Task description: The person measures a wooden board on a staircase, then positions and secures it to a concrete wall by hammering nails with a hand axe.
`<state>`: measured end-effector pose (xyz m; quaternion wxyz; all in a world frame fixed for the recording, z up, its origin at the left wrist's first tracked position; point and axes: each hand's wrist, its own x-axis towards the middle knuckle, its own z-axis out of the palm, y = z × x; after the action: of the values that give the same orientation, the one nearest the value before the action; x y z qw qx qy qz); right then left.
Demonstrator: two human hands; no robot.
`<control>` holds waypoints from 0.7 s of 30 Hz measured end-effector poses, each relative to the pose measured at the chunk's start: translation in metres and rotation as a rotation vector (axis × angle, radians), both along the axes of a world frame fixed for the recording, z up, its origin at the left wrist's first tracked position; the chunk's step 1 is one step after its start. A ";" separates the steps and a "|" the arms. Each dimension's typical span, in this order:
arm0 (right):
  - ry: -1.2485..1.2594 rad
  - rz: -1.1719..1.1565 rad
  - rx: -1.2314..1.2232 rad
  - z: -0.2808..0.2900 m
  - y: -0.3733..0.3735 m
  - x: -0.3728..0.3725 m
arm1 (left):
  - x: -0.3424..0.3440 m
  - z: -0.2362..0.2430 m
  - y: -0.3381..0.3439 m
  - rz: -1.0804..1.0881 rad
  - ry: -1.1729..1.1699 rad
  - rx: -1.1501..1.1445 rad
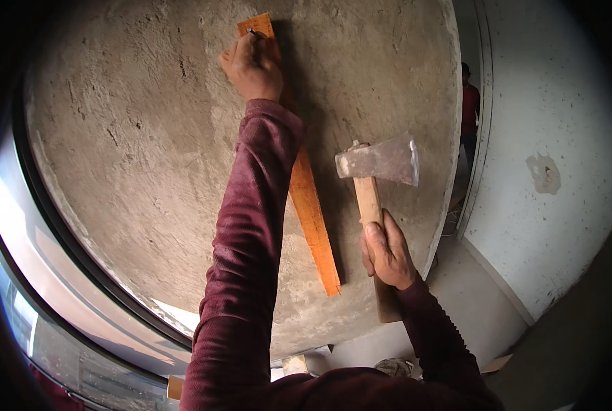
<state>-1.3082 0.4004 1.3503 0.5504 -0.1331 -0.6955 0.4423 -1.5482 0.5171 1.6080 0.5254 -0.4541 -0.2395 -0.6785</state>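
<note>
An orange-brown wooden batten [309, 212] lies lengthwise against the rough grey concrete surface [162, 171]. At its upper end, my left hand [255, 72] is closed in a pinch round a small dark metal nail [254, 31], with its fingers against the wood. My sleeve covers the middle of the batten. Lower right, my right hand [387, 252] grips the wooden handle of a hatchet [380, 163]. The hatchet's head is up, its broad blade edge points right and its blunt back faces the batten. A gap separates the hatchet from the batten.
A dark-framed window [66, 212] curves along the left side. On the right, a doorway edge adjoins a white wall [552, 116] with a bare patch. A person in red [469, 109] stands beyond the doorway. Small wood pieces [294, 364] lie near the lower edge.
</note>
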 end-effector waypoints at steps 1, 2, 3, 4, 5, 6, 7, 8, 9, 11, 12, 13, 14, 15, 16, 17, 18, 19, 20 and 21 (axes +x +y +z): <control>0.035 0.045 -0.034 0.014 -0.004 0.002 | -0.003 -0.001 -0.002 0.002 -0.008 0.004; 0.038 0.009 0.008 0.023 -0.001 0.005 | -0.003 -0.001 0.000 0.007 0.004 0.001; 0.035 -0.005 0.008 0.031 0.000 0.009 | -0.004 0.000 0.002 0.012 0.019 -0.001; 0.032 -0.022 0.007 0.038 0.003 0.013 | -0.002 0.001 0.003 0.014 0.033 -0.003; 0.022 -0.084 0.091 0.043 0.011 0.013 | 0.000 0.002 0.004 -0.007 0.026 0.018; 0.006 -0.166 0.175 0.047 0.023 0.017 | 0.011 0.003 0.011 -0.048 0.015 0.039; -0.015 -0.220 0.210 0.054 0.026 0.018 | 0.016 0.002 0.014 -0.080 0.014 0.047; -0.037 -0.261 0.249 0.063 0.030 0.014 | 0.011 0.004 0.011 0.000 0.005 0.050; -0.017 -0.391 0.435 0.069 0.041 0.004 | 0.004 0.004 0.009 0.000 0.013 0.034; -0.018 -0.425 0.525 0.089 0.039 -0.022 | -0.010 -0.003 0.006 0.056 0.048 0.003; -0.041 -0.486 0.603 0.102 0.048 -0.027 | -0.011 0.002 0.003 0.088 0.052 0.020; -0.034 -0.495 0.635 0.113 0.054 -0.024 | -0.013 0.006 0.000 0.125 0.057 0.036; -0.023 -0.500 0.668 0.122 0.058 -0.018 | -0.001 0.002 0.009 0.067 0.050 0.025; -0.021 -0.538 0.745 0.135 0.059 -0.013 | 0.005 0.003 0.011 0.042 0.046 0.011; -0.040 -0.560 0.728 0.147 0.052 -0.010 | 0.010 0.004 0.010 0.002 0.026 0.044; -0.010 -0.557 0.769 0.156 0.051 -0.012 | 0.015 0.000 0.005 0.002 -0.008 0.031; 0.024 -0.560 0.796 0.163 0.049 -0.014 | 0.013 -0.001 0.004 0.008 -0.009 0.020; 0.026 -0.562 0.810 0.170 0.046 -0.015 | 0.009 0.000 0.001 0.022 -0.016 0.014; 0.078 -0.573 0.873 0.179 0.042 -0.019 | 0.005 0.001 0.000 0.032 -0.023 0.009; 0.132 -0.592 0.929 0.187 0.038 -0.021 | 0.006 0.000 -0.002 0.030 -0.024 0.013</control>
<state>-1.3288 0.4389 1.5369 0.6943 -0.0381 -0.7146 -0.0770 -1.5426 0.5154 1.6077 0.5354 -0.4387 -0.2481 -0.6777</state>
